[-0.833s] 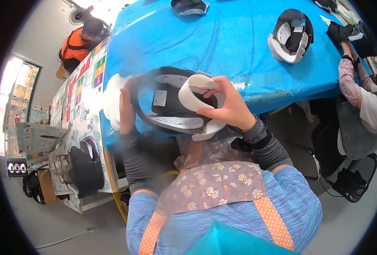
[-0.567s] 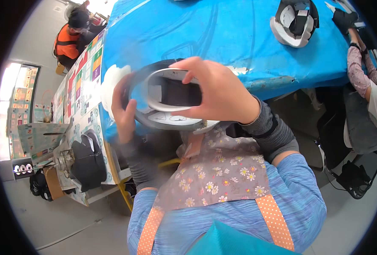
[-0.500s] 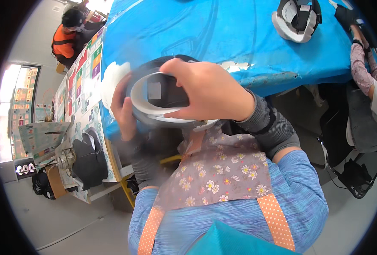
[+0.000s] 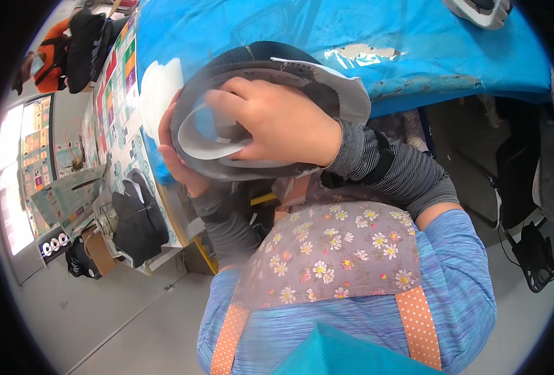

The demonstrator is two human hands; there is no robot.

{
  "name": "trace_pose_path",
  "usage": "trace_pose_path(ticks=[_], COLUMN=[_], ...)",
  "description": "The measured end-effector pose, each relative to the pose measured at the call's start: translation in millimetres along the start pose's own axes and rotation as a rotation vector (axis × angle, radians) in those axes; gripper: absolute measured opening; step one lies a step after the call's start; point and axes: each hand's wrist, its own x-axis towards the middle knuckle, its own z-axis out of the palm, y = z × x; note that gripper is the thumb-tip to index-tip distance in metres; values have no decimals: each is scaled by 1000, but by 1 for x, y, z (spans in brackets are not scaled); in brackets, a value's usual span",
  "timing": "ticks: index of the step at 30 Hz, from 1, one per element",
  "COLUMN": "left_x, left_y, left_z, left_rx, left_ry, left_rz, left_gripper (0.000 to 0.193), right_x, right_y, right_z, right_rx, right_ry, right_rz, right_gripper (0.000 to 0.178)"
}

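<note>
The right hand [image 4: 277,122] lies across the top of a dark cap [image 4: 271,69], its fingers curled down into the opening and pressing on a pale grey lining band [image 4: 205,147] inside; its grip is closed on the cap and band together. The left hand [image 4: 177,159] comes up from below on the cap's left side, fingers wrapped around the rim from underneath, so its grip is closed on the cap too. The cap is held in the air close to the person's chest, just in front of the edge of the tabletop [image 4: 414,37], which is covered with a blue sheet. A white brim piece [image 4: 342,94] shows along the cap's right edge.

At the top right corner of the tabletop sits part of another white and dark cap [image 4: 483,9]. To the left, on a patterned mat [image 4: 117,134], lies a black cap piece [image 4: 139,219]. Another person in an orange vest [image 4: 55,53] is at the far upper left. The person wears a flowered apron [image 4: 333,256] over a blue top.
</note>
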Motion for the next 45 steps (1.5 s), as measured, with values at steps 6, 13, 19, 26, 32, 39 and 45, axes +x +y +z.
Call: trace_pose_path(ticks=[6,13,19,26,32,39,45], left_x=[0,-1,-1,-2,-2,-2,0], left_y=[-3,-3,-3,-2,-3,-12,-7], left_z=[0,-1,0,6,6,-10,-25], left_rx=[21,35,30,44,30,58,191], left_ry=[35,15,16,52,72,74,-32], left_rz=[3,10,12,20,15,37,130], left_gripper=[68,66,65,63,62,70,79], right_x=[-2,-1,-1,-1,-2,-2,-1], right_y=[2,2,3,1,0,-3,-6], right_z=[2,7,8,10,17,20,15], right_rx=[7,-17,-15,-21,-45,-27,-71], right_ry=[-26,-26,-40,-49,-8,27,-5], right_rz=[14,21,16,39,9,-7,-10], right_gripper=[65,67,70,71,72,69,66])
